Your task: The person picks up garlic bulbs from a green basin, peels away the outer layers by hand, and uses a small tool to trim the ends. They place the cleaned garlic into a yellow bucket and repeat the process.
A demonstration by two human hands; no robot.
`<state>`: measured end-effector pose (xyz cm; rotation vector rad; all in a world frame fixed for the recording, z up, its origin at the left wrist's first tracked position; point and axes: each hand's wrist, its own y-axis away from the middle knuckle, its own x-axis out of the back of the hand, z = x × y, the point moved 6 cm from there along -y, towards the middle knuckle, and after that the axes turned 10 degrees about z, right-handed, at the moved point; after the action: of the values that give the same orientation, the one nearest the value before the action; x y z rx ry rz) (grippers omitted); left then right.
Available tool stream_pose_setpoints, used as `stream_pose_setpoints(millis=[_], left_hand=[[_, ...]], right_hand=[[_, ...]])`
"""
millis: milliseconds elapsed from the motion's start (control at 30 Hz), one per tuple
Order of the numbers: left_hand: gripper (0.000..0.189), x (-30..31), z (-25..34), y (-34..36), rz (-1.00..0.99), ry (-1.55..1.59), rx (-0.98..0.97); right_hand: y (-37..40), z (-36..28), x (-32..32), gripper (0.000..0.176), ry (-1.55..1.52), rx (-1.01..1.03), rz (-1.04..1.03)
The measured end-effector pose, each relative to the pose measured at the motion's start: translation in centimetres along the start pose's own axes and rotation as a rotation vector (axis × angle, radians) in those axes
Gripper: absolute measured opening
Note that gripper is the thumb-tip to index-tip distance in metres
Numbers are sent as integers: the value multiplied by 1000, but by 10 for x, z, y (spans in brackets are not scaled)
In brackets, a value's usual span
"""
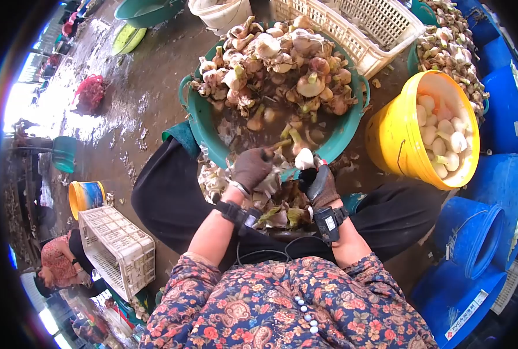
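My left hand, in a dark glove, is closed near the front rim of a green tub. Whatever its fingers may hold is hidden. A white peeled garlic bulb with its stalk pointing up is in my gloved right hand, fingers closed at its lower right side. Unpeeled garlic bulbs are heaped in the tub, above brown water. Below my hands lie stripped garlic skins and leaves between my legs.
To the right, a yellow bucket holds peeled bulbs. Blue barrels line the far right. Behind the tub stand a plastic crate and a white bucket. Another person sits at lower left beside a crate.
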<state>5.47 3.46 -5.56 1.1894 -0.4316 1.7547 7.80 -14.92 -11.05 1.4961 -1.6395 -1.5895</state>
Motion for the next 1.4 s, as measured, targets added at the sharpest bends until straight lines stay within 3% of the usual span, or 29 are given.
stream_pose_setpoints(millis=[100,167,300,400,467,533,567,600,633,667,700,733,800,833,867,900,933,1000,1067,1100,1133,1167,1267,1333,1367,1400], left_hand=[[28,0,-31,-15,59,-21,-28],[25,10,-10,-18,-25,526,-29],[22,-5,48,4,-252,653,78],[28,-9,38,-3,-21,291,-53],[36,-2,5,-20,143,67,10],[42,-4,-37,-39,109,228,137],[41,0,-37,-45,161,205,46],[39,3,-37,-51,216,182,-44],[39,-2,-41,-56,221,181,-39],[37,-24,-40,-59,11,223,-34],[34,-45,-39,-61,-195,262,-32],[34,-63,-36,-62,-273,170,-179],[39,-107,-50,-64,-321,-12,-345],[39,-101,-44,-59,-319,-4,-344],[42,-79,-30,-51,-280,227,-296],[46,-57,-17,-43,-240,450,-246],[46,-44,-6,-33,-246,448,-245],[49,-25,8,-16,-353,720,-32],[50,2,27,1,-258,647,-118],[49,21,42,11,-182,547,-224],[49,10,36,13,-79,498,-291],[47,19,40,18,37,442,-397],[49,14,34,27,119,368,-381],[49,23,34,30,36,376,-348],[65,28,35,34,-46,294,-323],[62,35,36,39,11,363,-364]], right_hand=[[15,-12,-8,30,94,88,126],[20,-14,-13,30,87,93,100],[14,-15,-15,31,119,131,65],[10,-16,-7,30,54,168,75],[19,-23,-9,31,83,127,89],[23,-38,-22,30,-61,210,-62],[18,-54,-30,30,-228,175,-36],[25,-81,-42,32,-265,196,-258],[54,-120,-67,41,-217,389,-384],[75,-141,-83,47,-395,304,-512],[116,-163,-107,52,-255,488,-853],[112,-173,-102,52,-124,649,-704],[71,-160,-78,44,126,623,-466],[66,-143,-67,37,381,709,-279],[64,-121,-54,30,629,782,-78],[46,-99,-39,25,766,800,-23],[22,-76,-21,21,900,813,30],[-10,-50,-5,17,1199,1004,189],[7,-44,-33,19,1189,1015,145],[40,-47,-57,18,1249,905,157],[31,-41,-49,22,1174,939,139],[29,-38,-50,22,1025,943,-33],[38,-35,-49,16,933,753,-177],[32,-33,-47,18,870,794,-301],[29,-28,-47,19,845,696,-333],[30,-26,-47,20,827,597,-350]])
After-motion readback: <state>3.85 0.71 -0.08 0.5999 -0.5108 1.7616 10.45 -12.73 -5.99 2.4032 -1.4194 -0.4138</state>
